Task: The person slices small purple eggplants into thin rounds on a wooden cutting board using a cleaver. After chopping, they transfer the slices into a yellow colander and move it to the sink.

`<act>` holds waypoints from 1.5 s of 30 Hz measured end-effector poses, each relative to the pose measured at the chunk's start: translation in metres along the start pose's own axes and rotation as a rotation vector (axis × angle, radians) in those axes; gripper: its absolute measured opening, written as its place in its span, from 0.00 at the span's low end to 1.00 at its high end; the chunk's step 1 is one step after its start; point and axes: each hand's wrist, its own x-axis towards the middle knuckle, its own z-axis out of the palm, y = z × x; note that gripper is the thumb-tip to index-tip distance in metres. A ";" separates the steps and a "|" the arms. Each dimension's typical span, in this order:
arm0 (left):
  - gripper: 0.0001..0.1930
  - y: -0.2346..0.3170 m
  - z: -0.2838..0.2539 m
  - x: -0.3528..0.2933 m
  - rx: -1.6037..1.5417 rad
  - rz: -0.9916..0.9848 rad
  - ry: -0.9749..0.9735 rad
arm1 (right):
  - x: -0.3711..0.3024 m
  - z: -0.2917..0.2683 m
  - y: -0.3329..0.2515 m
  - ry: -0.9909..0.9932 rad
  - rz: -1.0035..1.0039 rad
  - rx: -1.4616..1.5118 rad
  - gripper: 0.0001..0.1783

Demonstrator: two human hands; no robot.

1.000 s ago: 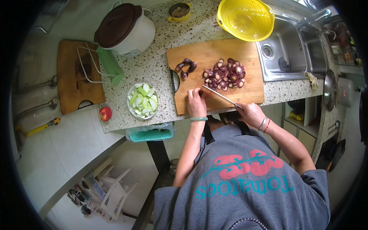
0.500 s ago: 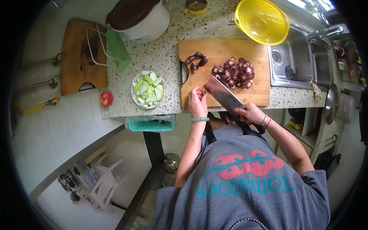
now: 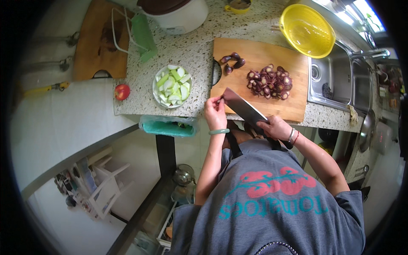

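My right hand [image 3: 274,127] grips the handle of a cleaver [image 3: 245,107], whose broad blade slants up and left over the near edge of a wooden cutting board [image 3: 293,106]. At the blade's far end, the fingers of my left hand [image 3: 215,112] pinch a small dark purple piece, mostly hidden by the fingertips. A heap of sliced purple vegetable [image 3: 270,83] with pale centres lies mid-board. Several whole, small, elongated purple vegetables [image 3: 228,69] rest near the board's left end.
Left of the board stands a plate of cut pale-green vegetable [image 3: 172,87], with a red apple [image 3: 122,92] beyond it. A teal lined bin [image 3: 163,128] hangs below the counter edge. At right are a yellow colander [image 3: 307,32] and steel sink [image 3: 333,78]; a white pot [image 3: 180,19] stands behind.
The view has shifted, so the counter sits higher and further right. My left hand has moved off the board's left near corner toward me, and the cleaver's blade tip has followed it.
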 end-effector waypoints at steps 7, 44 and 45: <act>0.08 -0.021 -0.090 -0.018 -0.376 -0.231 0.549 | 0.031 0.065 -0.047 0.113 -0.586 -0.602 0.14; 0.17 0.102 0.083 0.102 0.721 0.603 -0.238 | -0.064 -0.017 0.050 0.762 -0.229 -0.463 0.22; 0.16 0.101 0.082 0.104 0.733 0.570 -0.271 | -0.057 -0.015 0.048 0.735 -0.219 -0.454 0.19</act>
